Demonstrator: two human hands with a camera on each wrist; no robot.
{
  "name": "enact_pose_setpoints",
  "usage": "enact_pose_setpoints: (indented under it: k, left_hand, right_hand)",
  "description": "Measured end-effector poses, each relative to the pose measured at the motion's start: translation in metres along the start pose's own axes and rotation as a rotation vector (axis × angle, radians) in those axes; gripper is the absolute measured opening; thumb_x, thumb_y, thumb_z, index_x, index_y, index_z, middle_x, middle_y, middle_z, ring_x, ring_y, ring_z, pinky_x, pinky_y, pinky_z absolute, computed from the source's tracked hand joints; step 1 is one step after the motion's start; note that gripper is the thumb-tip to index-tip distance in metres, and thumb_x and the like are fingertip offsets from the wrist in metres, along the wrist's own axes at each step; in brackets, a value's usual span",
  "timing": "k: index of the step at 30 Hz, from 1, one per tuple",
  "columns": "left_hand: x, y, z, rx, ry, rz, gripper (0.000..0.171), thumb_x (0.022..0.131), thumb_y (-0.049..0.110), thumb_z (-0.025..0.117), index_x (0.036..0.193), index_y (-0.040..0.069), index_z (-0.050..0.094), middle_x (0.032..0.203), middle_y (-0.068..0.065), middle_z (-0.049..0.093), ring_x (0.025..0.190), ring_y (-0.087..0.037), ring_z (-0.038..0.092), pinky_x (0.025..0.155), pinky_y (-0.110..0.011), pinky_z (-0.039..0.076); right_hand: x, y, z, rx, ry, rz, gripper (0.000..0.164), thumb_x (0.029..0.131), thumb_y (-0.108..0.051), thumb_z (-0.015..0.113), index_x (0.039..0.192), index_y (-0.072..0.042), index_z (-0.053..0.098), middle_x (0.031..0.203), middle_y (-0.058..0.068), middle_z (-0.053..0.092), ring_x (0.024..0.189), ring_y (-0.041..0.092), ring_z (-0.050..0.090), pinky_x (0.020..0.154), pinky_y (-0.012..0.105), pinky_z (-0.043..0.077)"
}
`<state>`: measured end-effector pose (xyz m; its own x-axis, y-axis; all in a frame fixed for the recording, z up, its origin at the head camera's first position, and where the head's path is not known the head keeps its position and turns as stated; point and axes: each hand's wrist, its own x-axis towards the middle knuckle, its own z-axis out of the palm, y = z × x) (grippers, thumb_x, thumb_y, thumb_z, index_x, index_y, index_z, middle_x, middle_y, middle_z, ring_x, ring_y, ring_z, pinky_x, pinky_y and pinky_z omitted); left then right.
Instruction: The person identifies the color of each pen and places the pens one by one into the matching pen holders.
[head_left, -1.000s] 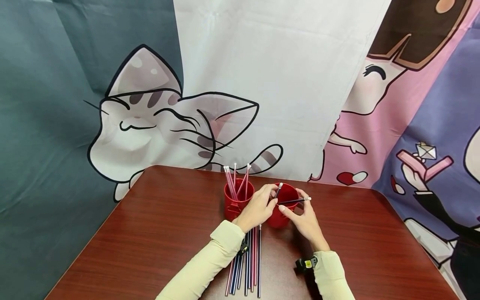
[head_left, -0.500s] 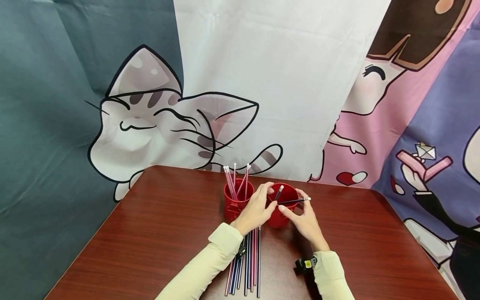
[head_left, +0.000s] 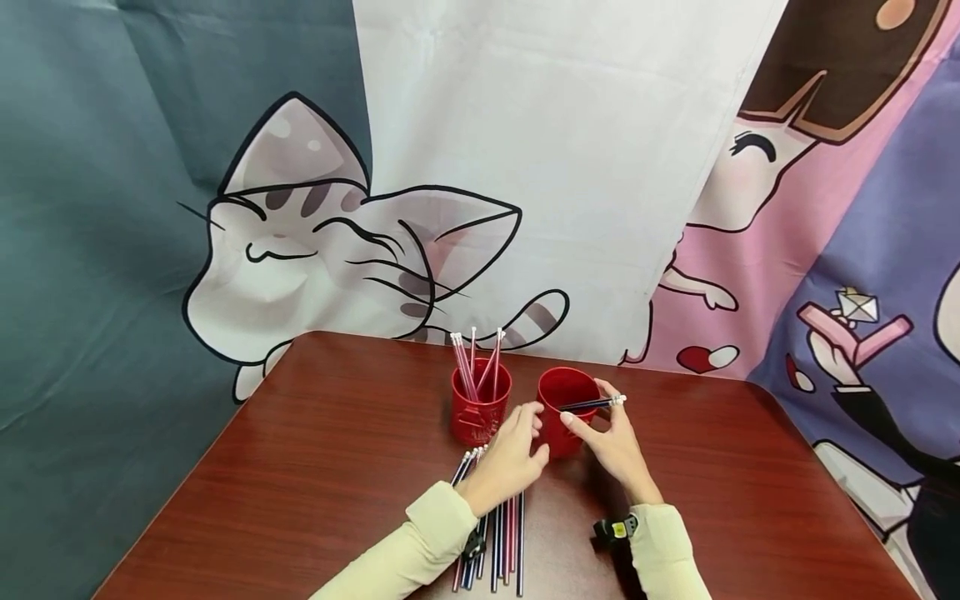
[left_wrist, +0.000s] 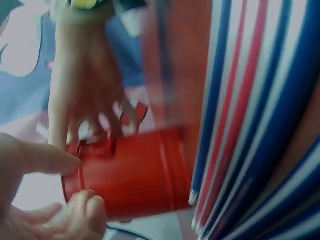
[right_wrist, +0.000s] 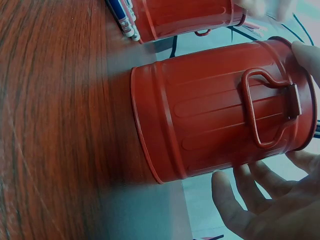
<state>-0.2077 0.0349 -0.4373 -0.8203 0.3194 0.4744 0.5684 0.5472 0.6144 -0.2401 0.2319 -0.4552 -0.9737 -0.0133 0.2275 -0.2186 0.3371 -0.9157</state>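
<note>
My right hand [head_left: 613, 440] holds a small red metal bucket [head_left: 553, 431] upright on the table, thumb at its near rim and fingers around the far side. Its folding wire handle [right_wrist: 248, 107] shows in the right wrist view. Dark blue pencils [head_left: 583, 406] lean in it, their eraser ends over the right rim. To the left of this bucket, my left hand [head_left: 508, 461] hovers with loosely bent fingers, holding nothing. Beneath that hand lie several striped blue and red pencils [head_left: 507, 542], partly hidden by the hand and forearm.
A second red bucket [head_left: 477, 425] stands just left of the first, with several red-striped pencils [head_left: 463, 367] upright in it. The brown wooden table [head_left: 322, 467] reaches back to a printed cloth backdrop [head_left: 570, 167].
My left hand has let go of a dark blue pencil in the right bucket and drawn back toward the loose pencils. That pencil now leans beside the other one. My right hand stays put.
</note>
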Motion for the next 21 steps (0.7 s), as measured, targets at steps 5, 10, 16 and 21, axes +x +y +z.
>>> enact_pose_setpoints:
  k: [5,10,16,21]
  left_hand:
    - [-0.018,0.004,0.009,0.187,-0.067,-0.091,0.033,0.073,0.01,0.066,0.101,0.0,0.052,0.088,-0.01,0.057,0.08,-0.024,0.058,0.07,-0.033,0.049]
    - [-0.027,0.001,0.013,0.287,-0.13,-0.122,0.025,0.066,0.007,0.069,0.084,-0.002,0.055,0.074,-0.012,0.058,0.068,-0.024,0.059,0.059,-0.033,0.048]
    - [-0.029,-0.001,0.011,0.326,-0.173,-0.09,0.013,0.061,0.002,0.067,0.063,0.007,0.054,0.058,-0.004,0.055,0.051,-0.013,0.05,0.044,-0.027,0.039]
    - [-0.027,0.0,0.01,0.37,-0.205,-0.055,0.019,0.061,0.002,0.068,0.055,0.011,0.051,0.052,-0.001,0.053,0.047,-0.013,0.048,0.042,-0.027,0.036]
  right_hand:
    - [-0.005,-0.017,-0.002,0.022,-0.019,0.015,0.073,0.078,-0.029,0.072,0.138,-0.021,0.032,0.134,0.011,0.043,0.116,0.03,0.04,0.09,0.052,0.041]
    - [-0.011,-0.029,-0.001,0.01,-0.019,0.025,0.073,0.079,-0.027,0.071,0.139,-0.017,0.031,0.134,0.013,0.043,0.115,0.029,0.041,0.09,0.05,0.042]
    - [-0.011,-0.03,-0.002,0.002,-0.023,0.025,0.072,0.079,-0.028,0.071,0.139,-0.017,0.031,0.134,0.013,0.042,0.116,0.031,0.04,0.09,0.051,0.042]
    - [-0.012,-0.03,-0.002,0.001,-0.029,0.049,0.073,0.079,-0.03,0.071,0.139,-0.019,0.031,0.135,0.012,0.041,0.115,0.031,0.04,0.089,0.052,0.042]
